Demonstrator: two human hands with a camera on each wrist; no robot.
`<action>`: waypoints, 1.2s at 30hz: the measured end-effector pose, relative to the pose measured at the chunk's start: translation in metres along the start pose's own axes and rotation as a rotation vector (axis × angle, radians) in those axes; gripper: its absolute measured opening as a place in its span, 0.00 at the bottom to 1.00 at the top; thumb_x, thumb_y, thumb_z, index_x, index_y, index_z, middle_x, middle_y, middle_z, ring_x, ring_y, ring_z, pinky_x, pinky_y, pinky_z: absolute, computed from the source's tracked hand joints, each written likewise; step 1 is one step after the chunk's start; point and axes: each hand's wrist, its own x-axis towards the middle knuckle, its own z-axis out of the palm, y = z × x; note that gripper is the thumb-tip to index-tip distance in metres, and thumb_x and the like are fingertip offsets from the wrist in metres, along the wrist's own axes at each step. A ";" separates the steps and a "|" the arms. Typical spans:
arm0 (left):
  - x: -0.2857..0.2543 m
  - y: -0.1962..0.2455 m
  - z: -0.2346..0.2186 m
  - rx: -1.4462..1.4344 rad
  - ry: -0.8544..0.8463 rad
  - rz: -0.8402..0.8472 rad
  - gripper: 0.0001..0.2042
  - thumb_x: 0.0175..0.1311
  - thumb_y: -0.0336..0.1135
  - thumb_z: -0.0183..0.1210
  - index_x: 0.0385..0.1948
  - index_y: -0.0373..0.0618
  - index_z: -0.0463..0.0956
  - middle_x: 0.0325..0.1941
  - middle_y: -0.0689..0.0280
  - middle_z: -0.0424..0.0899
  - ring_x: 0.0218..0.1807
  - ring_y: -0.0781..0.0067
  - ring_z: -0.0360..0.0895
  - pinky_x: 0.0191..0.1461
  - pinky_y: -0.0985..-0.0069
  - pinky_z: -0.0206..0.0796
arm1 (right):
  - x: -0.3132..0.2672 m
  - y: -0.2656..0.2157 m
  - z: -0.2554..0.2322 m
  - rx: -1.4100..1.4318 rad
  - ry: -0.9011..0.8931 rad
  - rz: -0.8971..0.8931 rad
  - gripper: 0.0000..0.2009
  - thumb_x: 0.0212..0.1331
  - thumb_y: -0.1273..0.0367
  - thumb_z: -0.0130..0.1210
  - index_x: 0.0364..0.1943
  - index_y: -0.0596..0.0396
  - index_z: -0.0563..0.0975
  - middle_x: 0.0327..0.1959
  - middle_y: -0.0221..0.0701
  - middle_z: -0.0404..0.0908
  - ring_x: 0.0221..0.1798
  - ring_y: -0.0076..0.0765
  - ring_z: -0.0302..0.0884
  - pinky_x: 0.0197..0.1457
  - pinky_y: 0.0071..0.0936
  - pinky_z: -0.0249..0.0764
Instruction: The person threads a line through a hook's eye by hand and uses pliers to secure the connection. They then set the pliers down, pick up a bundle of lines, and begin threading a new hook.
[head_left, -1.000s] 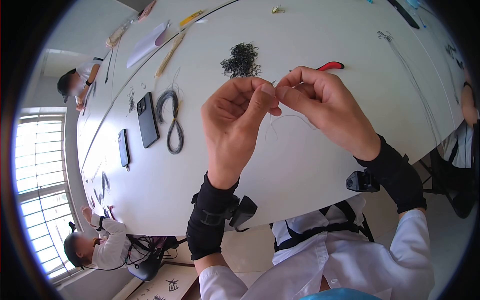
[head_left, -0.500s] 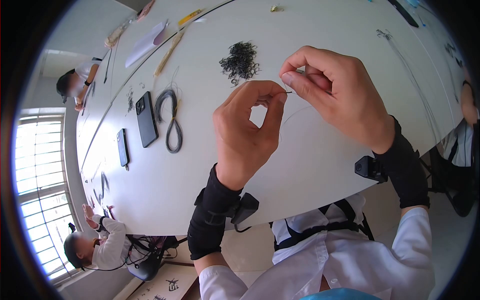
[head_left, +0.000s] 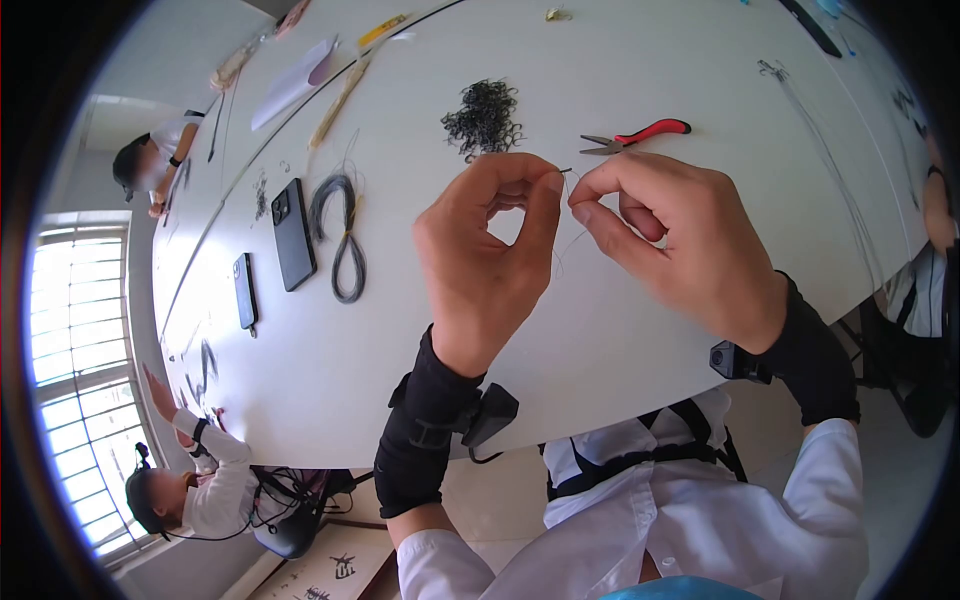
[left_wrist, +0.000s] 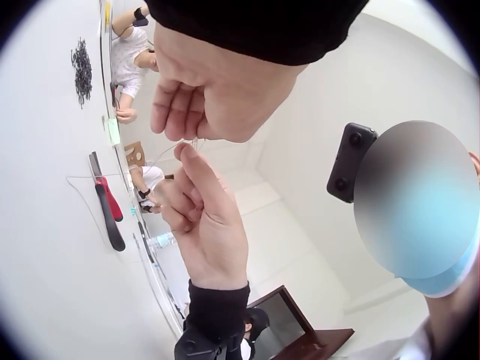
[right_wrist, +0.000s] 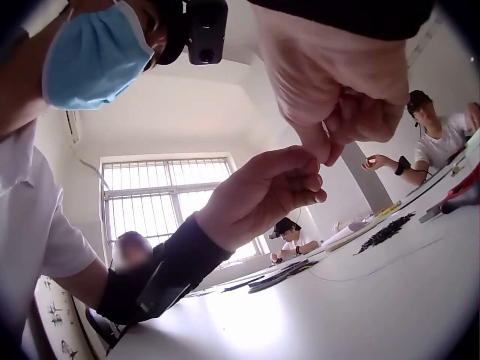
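In the head view my left hand pinches a small dark fishing hook between thumb and forefinger, its tip poking out past them. My right hand is just to the right, thumb and forefinger pinched on a thin clear fishing line. The line runs between the two hands and hangs in a loose loop below. Both hands are raised over the white table. The left wrist view shows the fingertips of the two hands close together; most of the hook is hidden by the fingers.
A heap of black hooks lies beyond my hands, with red-handled pliers to its right. Leftward are a tied bundle of dark line and two phones. Finished-looking hooked lines lie right. Other people sit around the table.
My hands were together at first, then separated as the right rose and the left turned. Now the right hand has come lower, uncovering the pliers, and the left has shifted slightly leftward.
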 end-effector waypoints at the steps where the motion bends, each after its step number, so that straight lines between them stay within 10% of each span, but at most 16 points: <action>1: 0.000 0.000 0.001 0.025 -0.008 0.020 0.03 0.62 0.22 0.65 0.35 0.36 0.81 0.33 0.62 0.87 0.34 0.74 0.84 0.44 0.77 0.76 | 0.002 -0.002 -0.002 0.000 0.002 0.003 0.04 0.64 0.72 0.62 0.36 0.58 0.80 0.16 0.28 0.68 0.18 0.24 0.61 0.24 0.26 0.59; 13: -0.003 0.004 0.002 -0.065 -0.090 0.029 0.03 0.62 0.21 0.64 0.35 0.34 0.81 0.32 0.61 0.87 0.34 0.74 0.84 0.44 0.76 0.76 | 0.011 0.029 -0.007 0.281 -0.093 0.387 0.08 0.65 0.68 0.62 0.35 0.60 0.82 0.13 0.21 0.62 0.18 0.16 0.57 0.23 0.25 0.56; 25: -0.002 -0.004 0.005 0.131 -0.068 0.197 0.05 0.59 0.20 0.65 0.35 0.37 0.81 0.32 0.61 0.87 0.32 0.70 0.85 0.41 0.77 0.76 | 0.001 -0.008 -0.010 0.038 -0.016 0.098 0.02 0.65 0.74 0.61 0.37 0.59 0.80 0.18 0.21 0.60 0.22 0.15 0.53 0.25 0.22 0.54; 36: -0.004 0.002 0.001 0.015 -0.167 0.095 0.03 0.66 0.20 0.63 0.38 0.30 0.79 0.35 0.62 0.86 0.36 0.77 0.83 0.46 0.78 0.76 | 0.006 0.027 -0.011 0.261 -0.127 0.406 0.09 0.66 0.67 0.61 0.36 0.60 0.82 0.15 0.21 0.63 0.19 0.16 0.58 0.24 0.23 0.56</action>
